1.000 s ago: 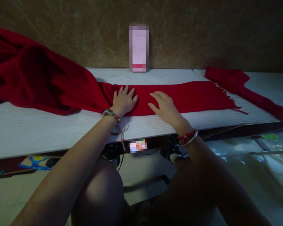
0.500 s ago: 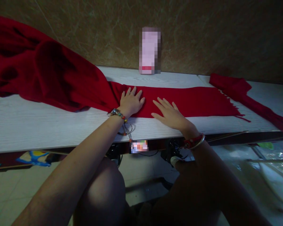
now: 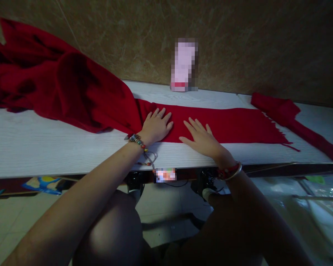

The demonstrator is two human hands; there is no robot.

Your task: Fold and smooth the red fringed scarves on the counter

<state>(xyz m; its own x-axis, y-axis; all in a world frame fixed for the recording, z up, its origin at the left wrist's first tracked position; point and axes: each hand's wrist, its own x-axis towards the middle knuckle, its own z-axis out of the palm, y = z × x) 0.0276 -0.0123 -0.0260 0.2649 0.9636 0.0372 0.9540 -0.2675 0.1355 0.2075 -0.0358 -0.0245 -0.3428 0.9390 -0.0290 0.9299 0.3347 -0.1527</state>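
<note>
A red fringed scarf (image 3: 235, 125) lies along the white wood-grain bench top, its right part flat and its left part heaped in loose folds. My left hand (image 3: 156, 126) rests palm down on the scarf where the folds meet the flat stretch, fingers spread. To its right, my right hand (image 3: 201, 136) lies flat on the scarf near its front edge, fingers apart. Neither hand grips the cloth. Beaded strings circle my left wrist; a red band and a silver bangle are on my right wrist.
A second narrow red cloth (image 3: 296, 118) with a fringed end lies at the right. A blurred-out pink object (image 3: 184, 64) leans against the brown wall behind the bench (image 3: 44, 155). A small pixelated item (image 3: 165, 175) shows below the front edge. Clear plastic (image 3: 327, 195) is at lower right.
The view has shifted slightly, so the whole scene sits a little lower and further right. Both hands stay flat on the scarf, with almost no movement against it.
</note>
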